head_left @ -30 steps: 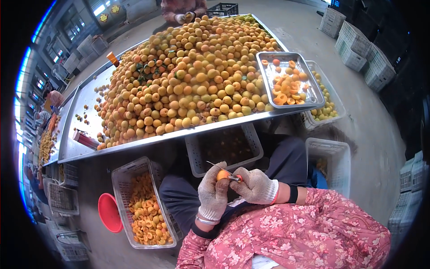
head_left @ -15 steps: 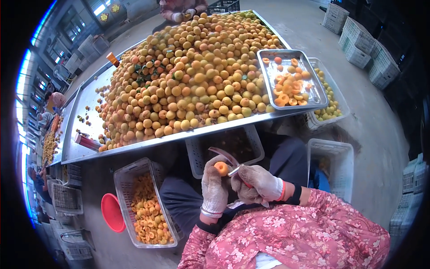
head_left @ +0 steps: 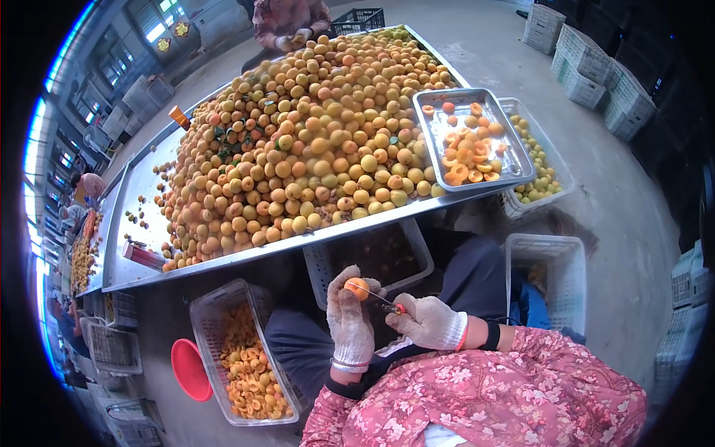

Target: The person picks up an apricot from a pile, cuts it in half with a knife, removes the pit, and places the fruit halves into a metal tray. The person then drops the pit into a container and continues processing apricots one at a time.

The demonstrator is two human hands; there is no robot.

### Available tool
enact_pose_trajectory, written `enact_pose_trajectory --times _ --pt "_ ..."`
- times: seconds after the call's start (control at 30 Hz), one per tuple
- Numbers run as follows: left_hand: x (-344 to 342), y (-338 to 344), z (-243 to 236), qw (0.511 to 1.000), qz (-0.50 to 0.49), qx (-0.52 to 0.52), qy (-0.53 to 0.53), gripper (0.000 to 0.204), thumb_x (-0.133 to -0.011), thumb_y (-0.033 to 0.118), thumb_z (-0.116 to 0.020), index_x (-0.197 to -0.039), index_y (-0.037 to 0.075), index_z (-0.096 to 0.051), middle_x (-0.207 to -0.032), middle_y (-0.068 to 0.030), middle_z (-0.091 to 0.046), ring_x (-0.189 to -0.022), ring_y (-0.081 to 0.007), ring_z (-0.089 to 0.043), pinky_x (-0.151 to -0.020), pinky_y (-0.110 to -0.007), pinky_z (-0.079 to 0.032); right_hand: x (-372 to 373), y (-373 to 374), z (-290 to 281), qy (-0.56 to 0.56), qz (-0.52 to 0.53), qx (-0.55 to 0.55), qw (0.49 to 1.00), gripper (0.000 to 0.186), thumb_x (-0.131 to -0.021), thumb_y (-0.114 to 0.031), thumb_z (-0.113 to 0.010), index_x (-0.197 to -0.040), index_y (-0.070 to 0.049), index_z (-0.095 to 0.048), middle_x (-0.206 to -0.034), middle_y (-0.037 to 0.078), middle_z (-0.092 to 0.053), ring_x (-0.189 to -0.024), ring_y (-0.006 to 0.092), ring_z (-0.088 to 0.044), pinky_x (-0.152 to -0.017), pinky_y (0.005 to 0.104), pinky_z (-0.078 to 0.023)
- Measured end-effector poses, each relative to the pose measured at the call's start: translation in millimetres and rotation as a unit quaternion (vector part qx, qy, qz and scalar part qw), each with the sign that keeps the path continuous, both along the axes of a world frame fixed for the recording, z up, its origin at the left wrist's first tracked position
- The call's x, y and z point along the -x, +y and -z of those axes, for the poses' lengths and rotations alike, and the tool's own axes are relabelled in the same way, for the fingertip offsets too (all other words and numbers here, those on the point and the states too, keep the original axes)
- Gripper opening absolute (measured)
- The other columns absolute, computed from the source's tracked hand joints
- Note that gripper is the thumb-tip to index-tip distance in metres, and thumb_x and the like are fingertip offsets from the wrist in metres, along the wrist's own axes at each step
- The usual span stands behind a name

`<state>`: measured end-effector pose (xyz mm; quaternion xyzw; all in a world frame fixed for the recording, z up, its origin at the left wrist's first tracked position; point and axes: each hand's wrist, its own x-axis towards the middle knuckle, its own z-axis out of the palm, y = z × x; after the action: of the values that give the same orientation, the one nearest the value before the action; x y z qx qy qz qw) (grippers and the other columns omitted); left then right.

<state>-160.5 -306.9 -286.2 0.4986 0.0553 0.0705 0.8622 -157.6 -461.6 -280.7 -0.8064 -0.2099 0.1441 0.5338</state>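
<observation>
My left hand [head_left: 348, 324], in a pale knitted glove, has its fingers closed around an orange apricot [head_left: 357, 288] above my lap. In my gloved right hand [head_left: 432, 322] is a small knife [head_left: 378, 298] with a red handle. Its thin blade reaches left to the apricot and meets its lower right side; how deep it goes cannot be made out. Just beyond my hands, a white crate [head_left: 318, 277] with dark contents sits under the table edge. A heap of whole apricots [head_left: 298, 149] covers most of the metal table [head_left: 126, 223].
A steel tray [head_left: 525, 173] of halved apricots rests at the table's right corner. Beside it stands a crate of greener fruit [head_left: 540, 160]. Left of my legs are a crate of apricot halves [head_left: 253, 365] and a red basin [head_left: 191, 370]. Another person's hands [head_left: 294, 39] work across the table.
The knife blade has swung down from pointing up and away to lying against the apricot. My right hand has turned and moved slightly lower. The whole view has shifted a little.
</observation>
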Motion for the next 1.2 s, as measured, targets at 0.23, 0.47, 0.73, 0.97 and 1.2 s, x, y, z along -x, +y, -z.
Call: enact_pose_trajectory --times 0.23,0.47,0.73,0.97,1.2 --pt "2 -4 -12 1.000 0.017 -0.021 0.016 0.053 -0.096 0.048 -0.052 -0.124 0.004 -0.048 -0.097 -0.0097 -0.061 -0.090 -0.0174 -0.059 -0.085 -0.032 -0.049 0 5 17 -0.021 0.005 -0.045 0.999 0.027 -0.094 -0.030 -0.059 -0.090 -0.004 -0.053 -0.065 0.019 -0.058 -0.064 0.0387 -0.062 -0.056 0.0427 -0.046" --pt "-1 -4 -21 0.997 0.060 0.029 0.042 0.048 -0.098 0.040 -0.053 -0.129 0.004 -0.046 -0.106 -0.0103 -0.061 -0.100 -0.0201 -0.059 -0.096 -0.034 -0.045 -3 6 11 -0.067 0.022 -0.014 0.997 0.026 -0.093 -0.028 -0.061 -0.096 -0.003 -0.055 -0.070 0.020 -0.062 -0.065 0.0385 -0.063 -0.057 0.0430 -0.049" --pt "-8 -5 -18 0.993 0.080 0.069 0.046 0.054 -0.098 0.044 -0.051 -0.133 0.002 -0.045 -0.108 -0.0106 -0.060 -0.104 -0.0208 -0.058 -0.096 -0.034 -0.045 -7 11 30 -0.125 0.049 -0.030 0.990 0.031 -0.092 -0.029 -0.061 -0.107 -0.002 -0.056 -0.071 0.019 -0.062 -0.065 0.0375 -0.064 -0.057 0.0426 -0.050" --pt "-13 -4 -10 0.985 0.080 0.140 0.062 0.055 -0.098 0.047 -0.047 -0.132 0.003 -0.046 -0.103 -0.0110 -0.060 -0.098 -0.0223 -0.059 -0.094 -0.037 -0.046 -8 10 31 -0.117 0.050 -0.016 0.992 0.039 -0.093 -0.031 -0.059 -0.116 0.000 -0.054 -0.066 0.019 -0.061 -0.060 0.0380 -0.062 -0.054 0.0429 -0.049" --pt "-16 -5 -11 0.981 0.082 0.162 0.062 0.056 -0.098 0.051 -0.043 -0.129 0.003 -0.049 -0.103 -0.0114 -0.060 -0.097 -0.0222 -0.059 -0.097 -0.038 -0.044 -10 17 27 -0.151 0.070 -0.037 0.985 0.031 -0.093 -0.032 -0.059 -0.100 -0.003 -0.055 -0.064 0.019 -0.060 -0.059 0.0374 -0.062 -0.052 0.0434 -0.048"
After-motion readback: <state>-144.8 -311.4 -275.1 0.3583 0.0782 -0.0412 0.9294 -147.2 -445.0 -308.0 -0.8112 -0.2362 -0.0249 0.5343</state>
